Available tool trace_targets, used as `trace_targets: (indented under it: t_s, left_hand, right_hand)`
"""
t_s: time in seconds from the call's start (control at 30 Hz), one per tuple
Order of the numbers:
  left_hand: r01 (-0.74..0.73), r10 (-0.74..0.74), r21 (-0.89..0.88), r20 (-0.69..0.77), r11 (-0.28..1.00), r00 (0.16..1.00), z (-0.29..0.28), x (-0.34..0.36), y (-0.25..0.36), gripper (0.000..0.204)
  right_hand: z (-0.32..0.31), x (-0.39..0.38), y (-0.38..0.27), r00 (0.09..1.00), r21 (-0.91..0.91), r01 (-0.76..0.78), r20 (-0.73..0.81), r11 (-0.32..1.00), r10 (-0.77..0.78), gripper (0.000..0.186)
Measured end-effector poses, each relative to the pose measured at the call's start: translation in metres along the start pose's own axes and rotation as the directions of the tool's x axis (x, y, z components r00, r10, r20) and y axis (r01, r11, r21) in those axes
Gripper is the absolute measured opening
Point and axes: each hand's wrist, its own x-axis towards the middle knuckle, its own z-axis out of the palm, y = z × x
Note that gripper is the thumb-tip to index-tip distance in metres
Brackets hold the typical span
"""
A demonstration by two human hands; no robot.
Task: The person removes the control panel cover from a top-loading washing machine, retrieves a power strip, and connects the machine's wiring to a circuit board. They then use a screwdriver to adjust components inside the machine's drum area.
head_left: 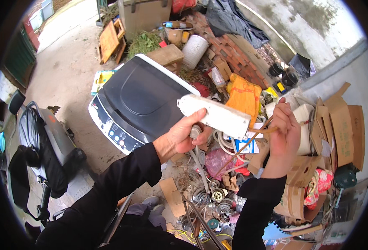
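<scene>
A left hand (175, 141) grips a scuffed white power strip (219, 117) in midair by the washing machine's (146, 96) right corner, a grey plug-like piece (195, 132) tucked among its fingers, while the right hand (284, 130) curls closed around the brown cord (259, 130) at the strip's right end. Good handling likely calls for a firm hold on the casing and a slack cord, unkinked where it meets the shell. The strip's long, boxy, plastic-looking body contrasts with the thin, bending cord and the machine's smooth, dark lid.
</scene>
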Motion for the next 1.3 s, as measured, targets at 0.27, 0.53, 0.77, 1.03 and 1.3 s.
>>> trace_targets:
  t_s: [0.27, 0.53, 0.77, 1.03, 1.3]
  left_hand:
    - [-0.163, 0.265, 0.464, -0.165, 0.871, 0.950, -0.013, -0.024, 0.055, 0.040]
    - [0.000, 0.394, 0.583, -0.549, 0.812, 0.737, -0.013, -0.027, 0.068, 0.050]
    - [-0.293, 0.365, 0.226, -0.417, 0.929, 0.833, -0.048, -0.045, 0.059, 0.044]
    - [-0.133, 0.325, 0.354, -0.567, 0.926, 0.757, -0.033, -0.052, 0.018, 0.045]
    - [0.060, 0.350, 0.611, -0.529, 0.790, 0.773, -0.035, -0.039, -0.019, 0.035]
  right_hand:
    - [-0.103, 0.035, 0.077, 0.933, -0.515, -0.359, -0.183, 0.778, 0.310, 0.083]
    - [-0.122, 0.046, 0.105, 0.977, -0.552, -0.147, -0.211, 0.821, 0.033, 0.047]
    - [-0.148, 0.038, 0.091, 0.999, -0.809, 0.013, -0.018, 0.588, -0.047, 0.056]
    - [-0.165, 0.013, 0.080, 0.990, -0.752, 0.023, -0.074, 0.658, -0.120, 0.061]
    - [-0.186, -0.016, 0.065, 0.982, -0.732, -0.052, -0.161, 0.679, -0.099, 0.062]
